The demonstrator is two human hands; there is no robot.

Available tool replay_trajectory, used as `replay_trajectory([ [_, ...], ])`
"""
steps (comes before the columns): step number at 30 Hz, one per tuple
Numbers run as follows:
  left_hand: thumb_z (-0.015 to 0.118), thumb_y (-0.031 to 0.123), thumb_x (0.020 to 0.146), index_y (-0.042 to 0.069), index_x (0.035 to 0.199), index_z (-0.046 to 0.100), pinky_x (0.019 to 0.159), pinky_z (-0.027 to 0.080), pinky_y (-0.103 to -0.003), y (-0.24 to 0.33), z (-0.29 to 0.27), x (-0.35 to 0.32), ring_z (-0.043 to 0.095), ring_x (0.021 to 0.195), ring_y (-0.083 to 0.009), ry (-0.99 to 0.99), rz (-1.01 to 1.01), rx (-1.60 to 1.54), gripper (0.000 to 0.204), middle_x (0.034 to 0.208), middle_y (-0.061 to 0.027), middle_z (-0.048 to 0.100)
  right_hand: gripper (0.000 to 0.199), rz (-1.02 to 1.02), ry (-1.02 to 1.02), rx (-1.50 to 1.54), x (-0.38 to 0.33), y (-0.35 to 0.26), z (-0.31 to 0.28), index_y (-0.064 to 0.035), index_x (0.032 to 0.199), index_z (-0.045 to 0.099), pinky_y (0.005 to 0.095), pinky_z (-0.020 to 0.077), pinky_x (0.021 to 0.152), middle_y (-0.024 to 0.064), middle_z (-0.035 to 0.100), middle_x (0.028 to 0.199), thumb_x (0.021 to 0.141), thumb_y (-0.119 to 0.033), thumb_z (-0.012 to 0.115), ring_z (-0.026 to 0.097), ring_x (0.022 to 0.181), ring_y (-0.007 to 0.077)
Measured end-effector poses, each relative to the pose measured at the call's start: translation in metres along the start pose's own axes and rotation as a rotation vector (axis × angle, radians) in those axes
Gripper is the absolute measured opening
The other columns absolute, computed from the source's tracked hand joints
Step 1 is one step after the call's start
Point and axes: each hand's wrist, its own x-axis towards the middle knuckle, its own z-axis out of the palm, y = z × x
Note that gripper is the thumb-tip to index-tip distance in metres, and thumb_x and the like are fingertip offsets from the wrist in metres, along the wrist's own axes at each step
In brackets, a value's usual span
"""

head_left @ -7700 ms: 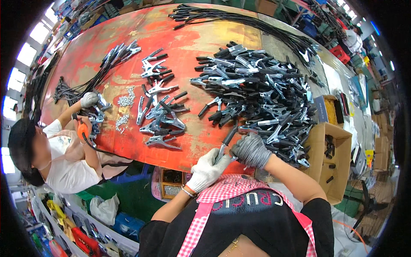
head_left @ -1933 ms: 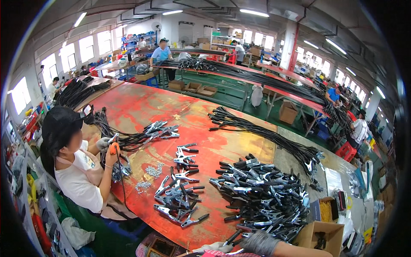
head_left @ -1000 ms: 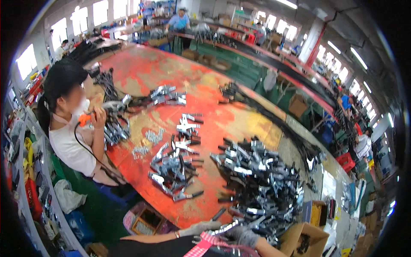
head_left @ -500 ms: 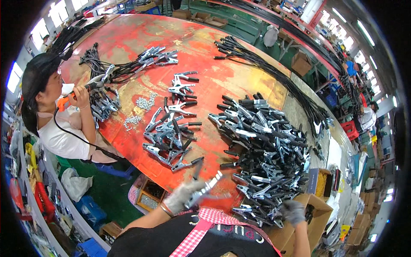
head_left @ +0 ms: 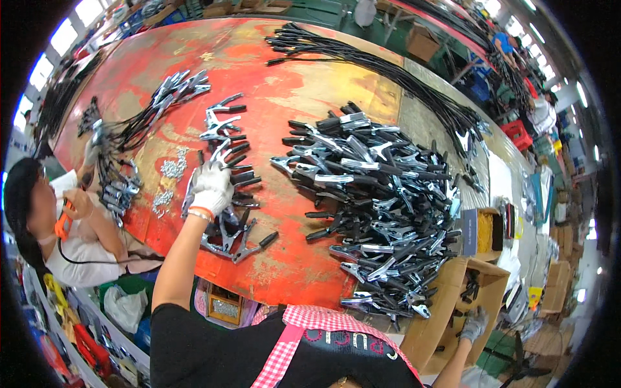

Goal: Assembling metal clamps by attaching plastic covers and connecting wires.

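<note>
The left hand, in a white glove, is palm down on the row of clamps; its fingers bend over them, but I cannot tell whether they are clamped on one. The right hand, in a grey glove, is at the mouth of the cardboard box, near its right wall; its fingers are partly curled, and whether they grip anything I cannot tell. Small black pieces lie in the box, some near that hand. The row runs away from the near edge of the desk, the clamps touching and overlapping, silver with black handles. To its right, well apart, lies a big heap of similar clamps, its near right side close to the box. Beyond the box is a smaller box with yellow contents. Left of the row are two small piles of screws, then cables with clamps at their ends. More black cables stretch along the far side. At the left, a co-worker holds an orange tool in a bare hand.
</note>
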Motion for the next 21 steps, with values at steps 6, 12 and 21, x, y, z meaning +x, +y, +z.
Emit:
replay_trajectory([
  [6, 0.057, 0.042, 0.081, 0.012, 0.116, 0.057, 0.08, 0.047, -0.041, 0.111, -0.033, 0.046, 0.059, 0.097, -0.0311, 0.069, 0.031, -0.553, 0.046, 0.107, -0.0141, 0.06, 0.021, -0.517, 0.326, 0.61, 0.026, -0.251, -0.057, -0.0072, 0.096, 0.066, 0.0371, 0.0439, 0.082, 0.012, 0.062, 0.09, 0.075, -0.009, 0.069, 0.057, 0.087, 0.0272],
  [12, 0.05, 0.05, 0.085, 0.01, 0.117, 0.058, 0.086, 0.045, -0.038, 0.171, -0.006, 0.101, 0.06, 0.103, -0.0285, -0.341, -0.186, -0.86, 0.052, 0.111, -0.0153, 0.063, 0.048, -0.954, -0.068, 0.656, 0.033, -0.49, -0.065, -0.0168, 0.122, 0.055, 0.0418, 0.0353, 0.096, 0.0107, 0.054, 0.121, 0.077, -0.032, 0.066, 0.049, 0.114, 0.0262],
  [21, 0.053, 0.044, 0.085, 0.008, 0.124, 0.052, 0.089, 0.043, -0.039, 0.199, -0.003, 0.047, 0.06, 0.101, -0.0313, -0.276, -0.065, -1.028, 0.053, 0.11, -0.0186, 0.063, 0.07, -1.005, -0.464, 0.159, 0.053, -0.545, -0.051, -0.027, 0.127, 0.051, 0.0398, 0.0459, 0.091, 0.0153, 0.049, 0.123, 0.063, -0.02, 0.076, 0.054, 0.108, 0.0333],
])
